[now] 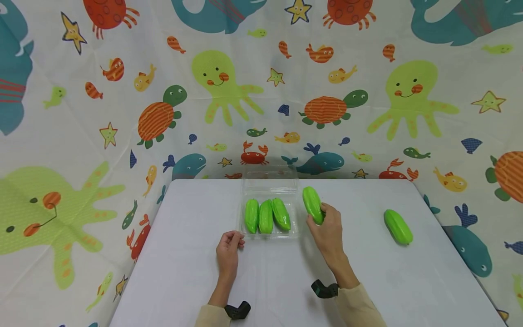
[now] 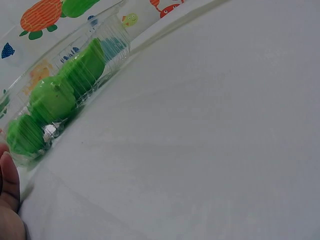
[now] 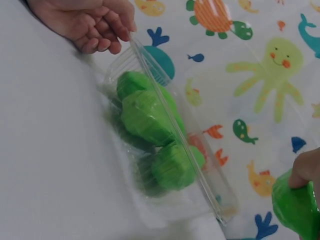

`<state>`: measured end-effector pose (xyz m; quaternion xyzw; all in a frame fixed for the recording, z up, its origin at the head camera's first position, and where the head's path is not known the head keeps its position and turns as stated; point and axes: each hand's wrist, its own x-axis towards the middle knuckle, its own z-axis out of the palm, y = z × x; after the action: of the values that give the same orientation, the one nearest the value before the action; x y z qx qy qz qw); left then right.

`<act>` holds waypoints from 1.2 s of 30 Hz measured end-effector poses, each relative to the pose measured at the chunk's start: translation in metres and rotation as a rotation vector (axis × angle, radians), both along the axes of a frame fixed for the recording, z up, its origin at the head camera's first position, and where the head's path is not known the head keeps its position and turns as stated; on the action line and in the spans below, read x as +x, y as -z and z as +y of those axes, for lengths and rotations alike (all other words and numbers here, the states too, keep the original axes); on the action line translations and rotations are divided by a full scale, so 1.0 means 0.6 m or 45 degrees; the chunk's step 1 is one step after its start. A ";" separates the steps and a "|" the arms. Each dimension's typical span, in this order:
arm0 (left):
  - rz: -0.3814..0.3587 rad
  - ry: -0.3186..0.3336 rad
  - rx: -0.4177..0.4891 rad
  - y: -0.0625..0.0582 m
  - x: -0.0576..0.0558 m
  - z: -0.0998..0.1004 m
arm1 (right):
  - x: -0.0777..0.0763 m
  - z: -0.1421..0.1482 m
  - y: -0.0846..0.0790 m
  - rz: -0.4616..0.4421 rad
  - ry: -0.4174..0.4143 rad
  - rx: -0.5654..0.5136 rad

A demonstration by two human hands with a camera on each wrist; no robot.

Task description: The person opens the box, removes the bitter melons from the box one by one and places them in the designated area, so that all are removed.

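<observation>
A clear plastic container (image 1: 268, 236) with its lid raised at the back sits on the table. Three bright green, cucumber-shaped vegetables lie in it side by side; the middle cucumber (image 1: 266, 217) stands nearly straight and the right cucumber (image 1: 281, 214) leans. My left hand (image 1: 230, 249) pinches the container's front left corner, fingers curled below the rim, as the right wrist view shows. To the right of the container, my right hand (image 1: 328, 231) grips another green cucumber (image 1: 312, 202) between thumb and fingers, raised over the table. Part of this cucumber (image 3: 294, 207) appears in the right wrist view.
One more green cucumber (image 1: 398, 226) lies on the right side of the white table (image 1: 188, 204). The container's clear lid (image 1: 270, 179) stands up near the table's back edge. Behind hangs a cloth (image 1: 261, 113) printed with sea animals.
</observation>
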<state>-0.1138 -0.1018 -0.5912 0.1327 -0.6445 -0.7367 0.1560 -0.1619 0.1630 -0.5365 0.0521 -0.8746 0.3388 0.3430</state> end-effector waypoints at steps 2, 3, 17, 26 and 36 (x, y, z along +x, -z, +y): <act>-0.004 -0.001 -0.002 -0.001 0.001 0.000 | 0.001 0.004 0.001 0.011 0.007 -0.001; -0.007 0.000 -0.002 -0.001 0.001 0.000 | 0.002 0.006 0.001 0.013 0.010 -0.003; -0.010 -0.012 -0.038 0.000 0.001 -0.001 | 0.011 0.036 -0.002 0.026 0.035 -0.024; -0.010 -0.005 -0.036 0.002 0.002 -0.001 | 0.016 0.060 0.003 0.040 0.093 -0.031; -0.013 -0.035 -0.040 0.039 -0.013 -0.004 | 0.022 0.089 0.011 0.013 0.144 -0.047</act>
<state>-0.1216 -0.1040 -0.6144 0.1429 -0.6548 -0.7237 0.1647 -0.1488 0.2164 -0.5429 -0.0019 -0.8680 0.3345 0.3670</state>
